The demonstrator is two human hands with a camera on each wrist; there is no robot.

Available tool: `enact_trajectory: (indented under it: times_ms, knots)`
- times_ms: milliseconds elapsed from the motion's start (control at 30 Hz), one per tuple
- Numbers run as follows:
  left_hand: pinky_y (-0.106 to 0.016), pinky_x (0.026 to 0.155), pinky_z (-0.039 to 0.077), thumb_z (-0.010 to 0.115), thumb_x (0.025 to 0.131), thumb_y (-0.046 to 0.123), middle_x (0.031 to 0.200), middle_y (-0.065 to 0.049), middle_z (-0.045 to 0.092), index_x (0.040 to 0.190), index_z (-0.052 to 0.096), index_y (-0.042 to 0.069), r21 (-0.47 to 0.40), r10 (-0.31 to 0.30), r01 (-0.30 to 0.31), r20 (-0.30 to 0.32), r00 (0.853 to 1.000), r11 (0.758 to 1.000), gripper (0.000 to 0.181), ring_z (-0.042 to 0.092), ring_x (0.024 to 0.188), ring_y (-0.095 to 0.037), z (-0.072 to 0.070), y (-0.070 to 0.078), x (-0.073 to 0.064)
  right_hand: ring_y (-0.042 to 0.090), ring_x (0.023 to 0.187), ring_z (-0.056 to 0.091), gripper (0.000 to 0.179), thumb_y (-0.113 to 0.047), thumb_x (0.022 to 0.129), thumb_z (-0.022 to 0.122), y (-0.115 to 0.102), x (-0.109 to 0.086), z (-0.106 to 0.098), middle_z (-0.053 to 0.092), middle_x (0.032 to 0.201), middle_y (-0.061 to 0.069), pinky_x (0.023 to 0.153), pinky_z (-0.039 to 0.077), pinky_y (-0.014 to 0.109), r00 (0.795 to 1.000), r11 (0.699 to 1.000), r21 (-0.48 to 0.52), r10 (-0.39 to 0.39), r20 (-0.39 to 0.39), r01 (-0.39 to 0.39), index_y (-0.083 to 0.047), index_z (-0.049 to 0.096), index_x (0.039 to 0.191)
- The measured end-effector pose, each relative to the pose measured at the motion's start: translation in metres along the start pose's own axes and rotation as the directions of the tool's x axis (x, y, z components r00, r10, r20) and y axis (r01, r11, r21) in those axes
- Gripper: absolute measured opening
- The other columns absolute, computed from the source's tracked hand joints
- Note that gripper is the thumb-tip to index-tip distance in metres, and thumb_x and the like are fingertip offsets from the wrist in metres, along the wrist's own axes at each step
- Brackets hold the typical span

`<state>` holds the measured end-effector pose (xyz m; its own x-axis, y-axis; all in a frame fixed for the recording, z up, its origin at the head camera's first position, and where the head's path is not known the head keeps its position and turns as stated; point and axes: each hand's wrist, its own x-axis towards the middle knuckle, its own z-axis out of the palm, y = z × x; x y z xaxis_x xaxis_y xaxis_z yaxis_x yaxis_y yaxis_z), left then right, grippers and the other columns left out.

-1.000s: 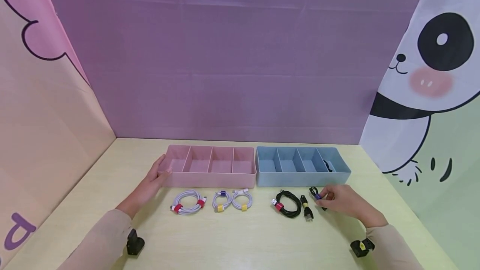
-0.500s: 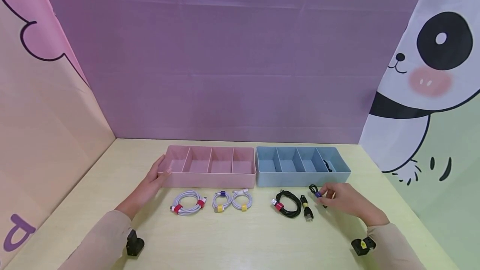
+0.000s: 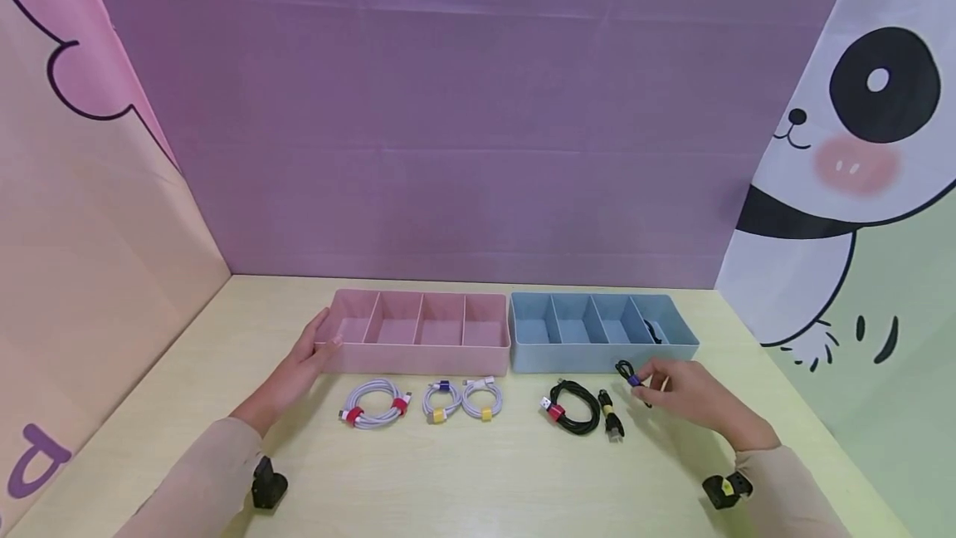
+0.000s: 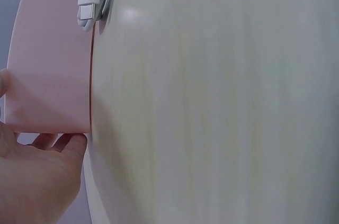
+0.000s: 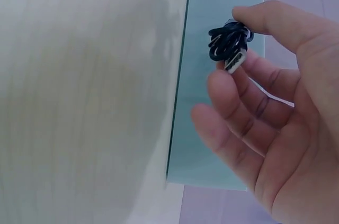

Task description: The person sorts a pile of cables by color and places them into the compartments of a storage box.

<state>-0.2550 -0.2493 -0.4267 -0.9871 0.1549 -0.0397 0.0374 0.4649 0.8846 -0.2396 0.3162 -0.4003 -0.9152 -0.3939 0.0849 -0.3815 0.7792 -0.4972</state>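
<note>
My right hand (image 3: 683, 395) pinches a small coiled black USB cable (image 3: 626, 370) with a purple tie. It is held up close before the front wall of the blue divided box (image 3: 582, 358). In the right wrist view the cable's USB plug (image 5: 236, 61) points down past the fingers, and the other fingers are loosely curled. At the left end of the pink divided box (image 3: 426, 359), my left hand (image 3: 304, 355) holds the corner, thumb on the front. The left wrist view shows fingertips (image 4: 77, 142) against the box's end wall.
Before the pink box lie several white coiled cables (image 3: 377, 403) with red, yellow and blue ties. A black coil with a red tie (image 3: 575, 407) and a small yellow-tied black cable (image 3: 611, 415) lie before the blue box. A black item (image 3: 653, 332) is in its rightmost compartment.
My right hand has raised the purple-tied black cable slightly from near the tabletop toward the blue box. My left hand has stayed on the pink box.
</note>
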Motion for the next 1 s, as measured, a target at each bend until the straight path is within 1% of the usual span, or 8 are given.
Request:
enact_trajectory:
  times_ms: [200, 433, 733, 1000]
  knots:
    - [-0.074, 0.110, 0.011, 0.036, 0.108, 0.046, 0.162, -0.029, -0.001, 0.160, -0.013, 0.014, 0.011, 0.000, 0.000, -0.002, 1.000, 1.000, 0.078, 0.007, 0.145, -0.054, 0.000, 0.000, 0.000, 0.006, 0.059, 0.053, 0.019, -0.027, 0.094, 0.072, -0.002, 0.000, -0.003, 0.060, 0.076, -0.009, 0.054, 0.046, 0.027, 1.000, 1.000, 0.006, -0.013, -0.003, 0.013, -0.010, 0.068, 0.100]
    - [-0.074, 0.110, 0.010, 0.036, 0.108, 0.046, 0.162, -0.029, -0.003, 0.160, -0.013, 0.014, 0.003, -0.004, 0.004, 0.000, 1.000, 1.000, 0.078, 0.005, 0.146, -0.054, 0.000, 0.000, 0.001, 0.007, 0.060, 0.054, 0.019, -0.027, 0.095, 0.071, -0.003, 0.000, -0.006, 0.061, 0.077, -0.008, 0.055, 0.048, 0.027, 1.000, 1.000, 0.023, -0.020, -0.011, 0.021, -0.010, 0.068, 0.101]
    - [-0.073, 0.111, 0.011, 0.037, 0.108, 0.047, 0.161, -0.029, 0.002, 0.160, -0.012, 0.014, 0.002, 0.000, 0.000, -0.002, 1.000, 1.000, 0.079, 0.010, 0.145, -0.054, 0.000, 0.001, 0.000, 0.006, 0.060, 0.054, 0.018, -0.027, 0.094, 0.072, -0.003, 0.005, -0.011, 0.061, 0.076, -0.010, 0.056, 0.048, 0.027, 0.998, 0.999, -0.029, -0.027, -0.049, 0.025, -0.010, 0.069, 0.101]
    - [-0.074, 0.110, 0.011, 0.036, 0.108, 0.048, 0.162, -0.029, 0.000, 0.160, -0.013, 0.015, 0.010, -0.006, 0.006, 0.005, 1.000, 1.000, 0.079, 0.008, 0.145, -0.054, 0.000, 0.001, 0.000, 0.007, 0.061, 0.055, 0.020, -0.029, 0.094, 0.072, -0.005, 0.008, -0.015, 0.061, 0.077, -0.008, 0.056, 0.049, 0.028, 0.998, 0.999, -0.024, -0.025, -0.062, 0.024, -0.011, 0.069, 0.103]
